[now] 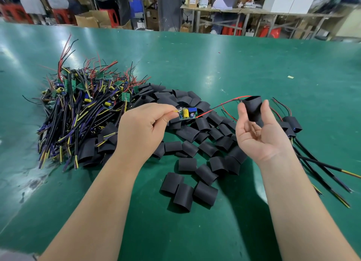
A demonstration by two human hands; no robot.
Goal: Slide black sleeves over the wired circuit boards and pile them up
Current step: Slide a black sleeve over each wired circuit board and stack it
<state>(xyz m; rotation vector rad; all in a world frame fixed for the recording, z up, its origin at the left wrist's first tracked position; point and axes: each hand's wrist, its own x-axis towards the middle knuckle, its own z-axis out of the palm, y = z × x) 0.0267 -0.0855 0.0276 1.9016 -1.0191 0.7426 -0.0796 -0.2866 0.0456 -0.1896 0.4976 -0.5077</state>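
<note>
Left hand [142, 128]: thumb and forefinger pinch the yellow-wire end of the circuit board [189, 113]. The board's long axis runs left to right, raised above the loose sleeves [195, 143]. Its red and black leads [220, 104] point right and reach the upper mouth of the black sleeve [253, 107]. Right hand [257, 136]: palm up, with thumb and fingers narrowly spread and gripping the sleeve roughly upright.
</note>
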